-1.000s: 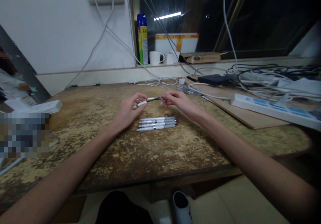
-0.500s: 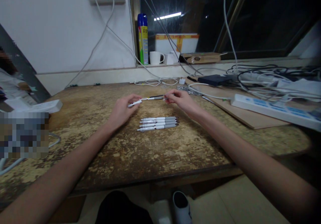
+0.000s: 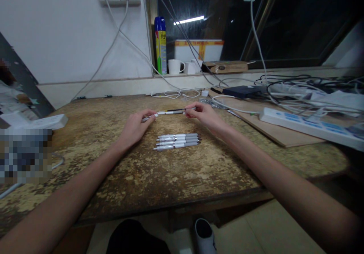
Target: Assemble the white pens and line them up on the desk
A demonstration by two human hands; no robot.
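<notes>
My left hand [image 3: 137, 125] is closed around a short white pen barrel [image 3: 150, 117], partly covered by the fingers. My right hand [image 3: 203, 115] pinches at the right end of the pen parts; a small piece between its fingertips is too hidden to name. Between the two hands lie a white-and-grey pen part [image 3: 170, 112] and, just behind it, a thin dark refill [image 3: 175, 110]. Nearer me, several white-and-grey pens [image 3: 178, 142] rest side by side in a row, their dark tips pointing right.
The worn wooden table [image 3: 176, 174] carries a white power strip [image 3: 309, 127] on a board [image 3: 273, 130] at right, with tangled cables [image 3: 295, 83] behind. A spray can [image 3: 160, 47] and a white mug [image 3: 175, 66] stand on the sill. Another white strip [image 3: 51, 121] is at left.
My right hand's fingertips have come slightly left onto the end of the pen parts. The barrel in my left hand is more covered by the fingers. The row of pens stays put.
</notes>
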